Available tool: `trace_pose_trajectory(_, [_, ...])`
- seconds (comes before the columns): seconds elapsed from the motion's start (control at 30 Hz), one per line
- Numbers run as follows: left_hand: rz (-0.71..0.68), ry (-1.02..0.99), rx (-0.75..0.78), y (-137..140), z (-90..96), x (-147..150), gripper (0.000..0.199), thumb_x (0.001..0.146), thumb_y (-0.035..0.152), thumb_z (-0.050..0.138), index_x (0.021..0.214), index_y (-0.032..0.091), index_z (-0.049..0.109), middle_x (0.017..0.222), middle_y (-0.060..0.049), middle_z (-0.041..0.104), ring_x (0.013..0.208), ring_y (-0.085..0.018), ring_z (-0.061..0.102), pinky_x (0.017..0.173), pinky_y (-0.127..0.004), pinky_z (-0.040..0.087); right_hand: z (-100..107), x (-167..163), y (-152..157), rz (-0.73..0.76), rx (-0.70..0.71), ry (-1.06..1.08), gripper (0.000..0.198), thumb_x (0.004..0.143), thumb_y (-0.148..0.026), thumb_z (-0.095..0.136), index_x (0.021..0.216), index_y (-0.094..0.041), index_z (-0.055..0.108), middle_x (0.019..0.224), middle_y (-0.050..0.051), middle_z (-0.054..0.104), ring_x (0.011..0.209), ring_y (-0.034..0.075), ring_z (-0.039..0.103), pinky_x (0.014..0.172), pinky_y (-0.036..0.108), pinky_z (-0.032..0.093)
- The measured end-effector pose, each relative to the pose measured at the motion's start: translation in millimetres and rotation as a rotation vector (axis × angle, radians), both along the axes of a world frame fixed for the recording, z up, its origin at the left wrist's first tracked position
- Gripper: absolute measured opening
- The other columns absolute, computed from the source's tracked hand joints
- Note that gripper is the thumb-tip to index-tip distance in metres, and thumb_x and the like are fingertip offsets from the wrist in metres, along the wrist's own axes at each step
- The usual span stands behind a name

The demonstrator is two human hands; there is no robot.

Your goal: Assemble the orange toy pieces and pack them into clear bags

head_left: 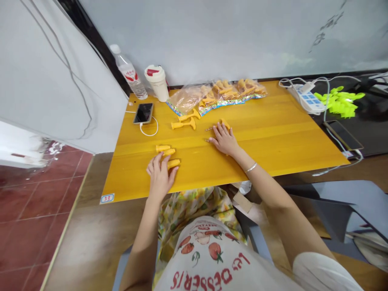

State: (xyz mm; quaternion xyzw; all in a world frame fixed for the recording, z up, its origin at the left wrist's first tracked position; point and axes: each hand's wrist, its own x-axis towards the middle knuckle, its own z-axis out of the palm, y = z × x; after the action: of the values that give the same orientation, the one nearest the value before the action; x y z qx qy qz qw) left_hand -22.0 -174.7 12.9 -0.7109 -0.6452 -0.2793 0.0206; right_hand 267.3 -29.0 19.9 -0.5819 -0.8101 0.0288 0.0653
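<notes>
My left hand (159, 174) rests near the table's front left, fingers apart, with its fingertips at several yellow tapered plastic sleeves (173, 163). Whether it presses on one of them I cannot make out. Flat on the table's middle lies my right hand (224, 140), fingers spread over yellow handles with spiral metal tips, which look like corkscrews (224, 123). The tips point left; the hand covers most of the handles. Farther back, two yellow T-shaped pieces with sleeves on their shafts (183, 124) lie side by side.
Clear plastic bags (224, 93) of yellow pieces lie along the wall. A water bottle (131, 74), a white cup (157, 84) and a charging phone (143, 113) stand or lie back left. On the right are a power strip (309, 100), lime-green pieces (341, 102) and another phone (344, 135).
</notes>
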Motion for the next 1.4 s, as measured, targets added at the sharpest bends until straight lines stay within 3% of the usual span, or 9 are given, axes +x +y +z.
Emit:
trace_pose_trajectory(0.17, [-0.01,-0.034,0.02,-1.3,-3.2,-1.9,0.066,0.088,0.056,0.06,0.141,0.02,0.047,0.15,-0.021,0.04,0.135,-0.039,0.037,0.11,-0.056,0.031,1.3,-2.8,24.2,-0.051,-0.023,0.021,0.07,0.102,-0.052,0.029,0.157,-0.008,0.029,0.165,0.019,0.019,0.153,0.036,0.015,0.12,0.064,0.013])
trace_pose_trajectory(0.3, [-0.052,-0.081,0.052,16.2,13.6,-7.5,0.061,0.091,0.051,0.058,0.141,0.02,0.044,0.148,-0.021,0.041,0.136,-0.035,0.038,0.111,-0.056,0.032,3.0,-11.7,24.6,-0.066,0.037,0.077,0.074,0.101,-0.057,0.027,0.157,-0.008,0.028,0.164,0.022,0.017,0.154,0.038,0.01,0.117,0.068,0.012])
trace_pose_trajectory(0.5, [-0.217,0.003,-0.055,123.1,46.0,-8.8,0.05,0.093,0.034,0.056,0.136,0.011,0.047,0.139,-0.022,0.049,0.133,-0.032,0.044,0.113,-0.049,0.034,12.5,-44.0,2.9,0.055,0.214,0.212,0.068,0.103,-0.052,0.022,0.159,-0.014,0.022,0.165,0.016,0.02,0.155,0.032,0.009,0.121,0.063,0.009])
trace_pose_trajectory(0.6, [-0.213,0.123,-0.188,177.3,42.1,-3.9,0.046,0.088,0.024,0.061,0.13,0.008,0.052,0.13,-0.023,0.055,0.126,-0.034,0.05,0.108,-0.049,0.039,14.8,-46.8,-5.7,0.148,0.247,0.244,0.065,0.103,-0.05,0.026,0.156,-0.014,0.032,0.162,0.016,0.031,0.153,0.03,0.018,0.122,0.058,0.014])
trace_pose_trajectory(0.7, [-0.171,0.22,-0.289,200.9,33.9,-0.3,0.04,0.085,0.016,0.06,0.125,0.012,0.057,0.119,-0.019,0.061,0.118,-0.033,0.057,0.103,-0.047,0.044,17.9,-39.2,-8.2,0.158,0.291,0.306,0.06,0.103,-0.049,0.029,0.15,-0.014,0.043,0.154,0.017,0.043,0.147,0.03,0.032,0.12,0.054,0.026])
trace_pose_trajectory(0.9, [-0.202,0.172,-0.222,169.9,43.0,-2.3,0.035,0.088,0.011,0.05,0.122,0.011,0.059,0.12,-0.019,0.06,0.117,-0.03,0.057,0.103,-0.042,0.045,20.6,-34.6,-7.5,0.107,0.243,0.593,0.054,0.103,-0.045,0.027,0.14,-0.017,0.054,0.136,0.017,0.058,0.13,0.029,0.051,0.111,0.051,0.041])
trace_pose_trajectory(1.03, [-0.319,0.094,-0.108,129.0,58.4,1.9,0.034,0.094,0.017,0.045,0.125,0.013,0.058,0.122,-0.016,0.059,0.12,-0.027,0.055,0.108,-0.042,0.042,13.7,-44.0,-8.2,0.08,-0.157,0.985,0.068,0.094,-0.064,0.041,0.14,-0.015,0.049,0.121,0.017,0.067,0.104,0.025,0.066,0.087,0.041,0.057])
trace_pose_trajectory(1.17, [-0.427,-0.084,-0.089,97.7,66.2,9.4,0.034,0.098,0.031,0.044,0.126,0.017,0.058,0.121,-0.013,0.062,0.116,-0.026,0.057,0.105,-0.041,0.044,13.6,-48.5,-9.4,0.181,-0.485,1.297,0.068,0.082,-0.072,0.057,0.125,-0.02,0.054,0.092,0.007,0.072,0.076,0.018,0.068,0.073,0.034,0.058])
trace_pose_trajectory(1.4, [-0.319,-0.439,-0.261,79.7,77.4,8.6,0.039,0.097,0.047,0.044,0.117,0.019,0.061,0.096,-0.004,0.066,0.078,-0.016,0.057,0.077,-0.029,0.048,19.9,-44.5,-23.8,0.388,-0.303,1.162,0.048,0.09,-0.066,0.054,0.112,-0.024,0.052,0.095,0.006,0.069,0.092,0.02,0.069,0.089,0.039,0.056])
